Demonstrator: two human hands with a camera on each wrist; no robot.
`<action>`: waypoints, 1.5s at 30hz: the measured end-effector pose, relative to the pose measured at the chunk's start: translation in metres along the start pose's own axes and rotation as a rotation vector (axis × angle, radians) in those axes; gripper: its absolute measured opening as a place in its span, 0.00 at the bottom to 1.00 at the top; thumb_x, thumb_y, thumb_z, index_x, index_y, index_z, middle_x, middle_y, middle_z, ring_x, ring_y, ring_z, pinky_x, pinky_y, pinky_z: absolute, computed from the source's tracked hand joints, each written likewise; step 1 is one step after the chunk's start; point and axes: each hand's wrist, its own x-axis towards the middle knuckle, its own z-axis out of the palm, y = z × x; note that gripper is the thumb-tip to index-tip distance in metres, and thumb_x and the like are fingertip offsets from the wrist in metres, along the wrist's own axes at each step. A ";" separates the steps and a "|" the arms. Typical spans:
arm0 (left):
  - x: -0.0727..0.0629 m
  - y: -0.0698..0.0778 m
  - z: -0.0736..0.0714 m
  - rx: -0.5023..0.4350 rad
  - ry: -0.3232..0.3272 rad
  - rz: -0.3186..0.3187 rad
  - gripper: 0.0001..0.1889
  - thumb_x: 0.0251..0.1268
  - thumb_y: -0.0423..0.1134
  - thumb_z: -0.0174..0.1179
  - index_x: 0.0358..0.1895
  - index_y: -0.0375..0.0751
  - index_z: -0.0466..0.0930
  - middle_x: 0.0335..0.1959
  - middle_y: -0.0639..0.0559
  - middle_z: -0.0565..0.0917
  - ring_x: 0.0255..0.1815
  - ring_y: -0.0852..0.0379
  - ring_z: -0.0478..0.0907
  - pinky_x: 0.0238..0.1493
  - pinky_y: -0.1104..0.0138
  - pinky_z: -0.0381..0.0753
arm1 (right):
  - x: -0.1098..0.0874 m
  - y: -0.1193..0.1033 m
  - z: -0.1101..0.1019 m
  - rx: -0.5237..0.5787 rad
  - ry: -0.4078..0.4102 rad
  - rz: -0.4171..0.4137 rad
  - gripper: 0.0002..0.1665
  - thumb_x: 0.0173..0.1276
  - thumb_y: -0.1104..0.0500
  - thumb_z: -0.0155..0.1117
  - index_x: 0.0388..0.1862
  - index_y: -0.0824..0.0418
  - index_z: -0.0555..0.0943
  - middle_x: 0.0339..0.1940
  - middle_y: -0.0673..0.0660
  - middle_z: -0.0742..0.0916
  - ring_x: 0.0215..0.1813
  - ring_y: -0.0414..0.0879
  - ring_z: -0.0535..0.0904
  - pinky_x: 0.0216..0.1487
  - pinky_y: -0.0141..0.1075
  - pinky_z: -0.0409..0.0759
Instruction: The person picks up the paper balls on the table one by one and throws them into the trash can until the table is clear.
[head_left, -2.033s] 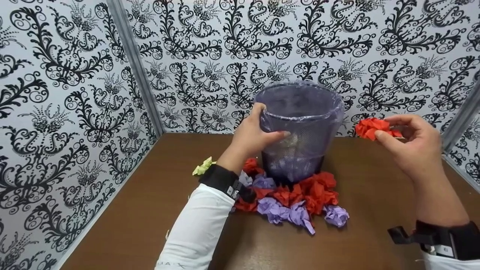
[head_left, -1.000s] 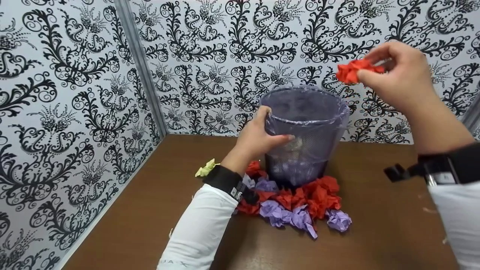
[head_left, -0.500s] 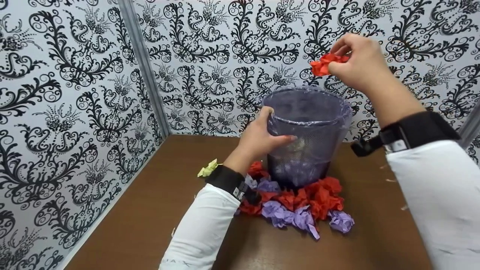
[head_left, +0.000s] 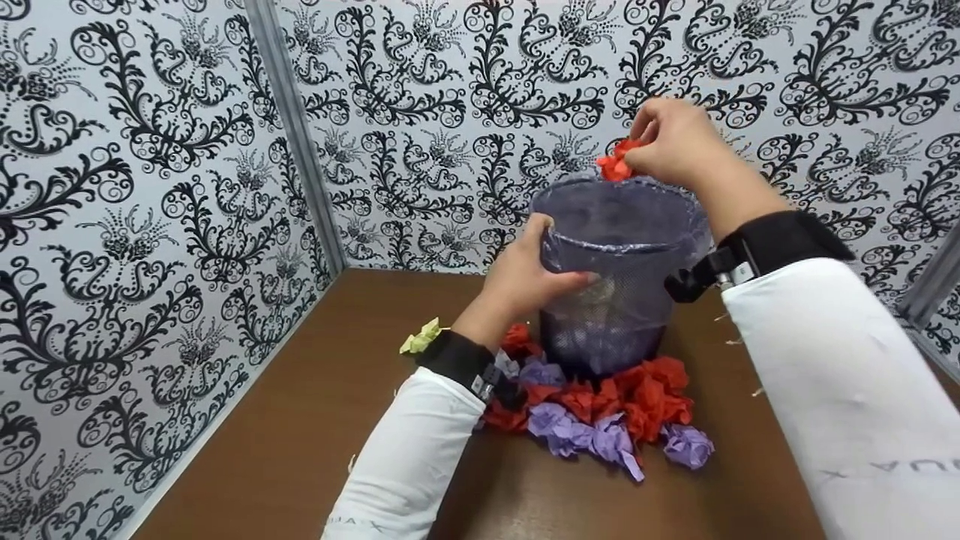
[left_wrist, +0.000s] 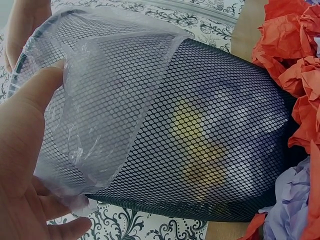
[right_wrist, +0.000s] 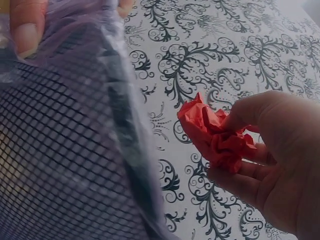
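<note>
A dark mesh wastebasket [head_left: 607,315] with a clear plastic liner [left_wrist: 90,100] stands on the table. My left hand [head_left: 517,281] grips its left side near the rim, thumb across the front. Over the basket's far rim, my right hand [head_left: 675,142] pinches a red crumpled paper ball [head_left: 617,160] between thumb and fingers. The right wrist view shows that red ball clear of the rim. Yellow and pale crumpled paper [left_wrist: 192,135] shows through the mesh. Around the base lie red paper balls [head_left: 656,397] and purple paper balls [head_left: 555,429].
A yellow-green paper piece [head_left: 421,336] lies left of the left wrist on the brown table [head_left: 315,420]. One purple ball [head_left: 687,446] sits at the right end of the pile. Patterned wall panels [head_left: 420,150] rise behind and to the left.
My right hand has carried the red paper ball from the right of the wastebasket, up and leftward, then lower over its far rim. The left hand has kept its hold.
</note>
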 end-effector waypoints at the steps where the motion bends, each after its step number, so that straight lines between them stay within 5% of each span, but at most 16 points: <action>1: 0.000 0.000 0.000 -0.002 -0.002 -0.001 0.46 0.36 0.66 0.81 0.62 0.64 0.66 0.44 0.59 0.83 0.46 0.56 0.83 0.51 0.56 0.86 | 0.001 0.002 0.003 -0.007 0.000 -0.003 0.19 0.65 0.59 0.69 0.53 0.59 0.75 0.53 0.59 0.83 0.47 0.50 0.82 0.42 0.32 0.86; 10: 0.000 0.000 0.001 0.005 0.005 0.012 0.46 0.36 0.67 0.80 0.61 0.66 0.65 0.44 0.61 0.83 0.45 0.58 0.83 0.50 0.58 0.86 | 0.008 0.014 0.025 -0.087 -0.070 -0.012 0.16 0.63 0.63 0.68 0.48 0.61 0.75 0.51 0.64 0.82 0.46 0.54 0.77 0.43 0.40 0.80; 14: 0.001 0.000 0.001 -0.007 -0.005 0.015 0.44 0.38 0.66 0.81 0.60 0.66 0.65 0.43 0.62 0.83 0.44 0.58 0.83 0.49 0.59 0.86 | 0.004 0.016 0.028 -0.053 -0.168 -0.028 0.26 0.65 0.57 0.70 0.58 0.61 0.73 0.60 0.68 0.80 0.56 0.60 0.78 0.56 0.51 0.82; 19: 0.000 -0.001 0.001 0.022 -0.003 0.015 0.45 0.38 0.67 0.80 0.60 0.64 0.65 0.41 0.60 0.83 0.43 0.57 0.83 0.46 0.60 0.86 | -0.009 0.018 0.024 -0.021 -0.256 -0.066 0.41 0.66 0.44 0.71 0.72 0.55 0.66 0.76 0.67 0.72 0.72 0.67 0.71 0.70 0.66 0.72; 25: 0.001 0.000 0.000 0.044 0.008 0.019 0.45 0.37 0.67 0.80 0.60 0.65 0.64 0.41 0.59 0.82 0.42 0.57 0.83 0.44 0.61 0.86 | -0.042 0.020 0.013 -0.028 -0.175 -0.197 0.47 0.66 0.30 0.66 0.75 0.51 0.66 0.76 0.64 0.73 0.73 0.66 0.71 0.69 0.71 0.70; 31: 0.001 0.000 0.001 0.038 0.003 0.015 0.45 0.36 0.68 0.80 0.59 0.65 0.64 0.41 0.60 0.82 0.42 0.58 0.83 0.46 0.60 0.86 | -0.092 0.040 0.011 -0.043 -0.010 -0.421 0.42 0.65 0.38 0.73 0.74 0.49 0.69 0.76 0.59 0.73 0.75 0.62 0.68 0.68 0.75 0.66; 35: 0.002 0.000 0.002 0.046 0.001 0.003 0.45 0.36 0.68 0.80 0.59 0.66 0.64 0.40 0.60 0.82 0.42 0.58 0.82 0.47 0.59 0.86 | -0.128 0.065 0.013 -0.038 0.073 -0.523 0.43 0.61 0.50 0.79 0.73 0.53 0.71 0.75 0.57 0.75 0.75 0.56 0.69 0.74 0.66 0.69; 38: 0.002 0.000 0.002 0.052 0.002 -0.002 0.45 0.36 0.67 0.81 0.60 0.66 0.63 0.40 0.60 0.82 0.42 0.58 0.82 0.47 0.59 0.86 | -0.152 0.087 0.022 -0.038 0.117 -0.559 0.46 0.57 0.55 0.82 0.73 0.53 0.71 0.73 0.57 0.77 0.74 0.41 0.69 0.79 0.40 0.68; 41: 0.002 0.000 0.001 0.055 0.004 -0.003 0.45 0.36 0.68 0.81 0.59 0.66 0.63 0.40 0.60 0.82 0.42 0.58 0.82 0.48 0.59 0.86 | -0.172 0.110 0.037 -0.033 0.148 -0.574 0.47 0.50 0.56 0.86 0.69 0.54 0.75 0.68 0.56 0.82 0.70 0.28 0.69 0.72 0.16 0.60; 45: 0.001 -0.001 0.001 0.042 -0.004 -0.006 0.46 0.35 0.69 0.80 0.59 0.66 0.64 0.41 0.60 0.82 0.43 0.58 0.82 0.47 0.59 0.86 | -0.196 0.136 0.066 -0.065 0.122 -0.551 0.39 0.42 0.55 0.90 0.55 0.54 0.83 0.55 0.50 0.87 0.61 0.31 0.76 0.67 0.15 0.65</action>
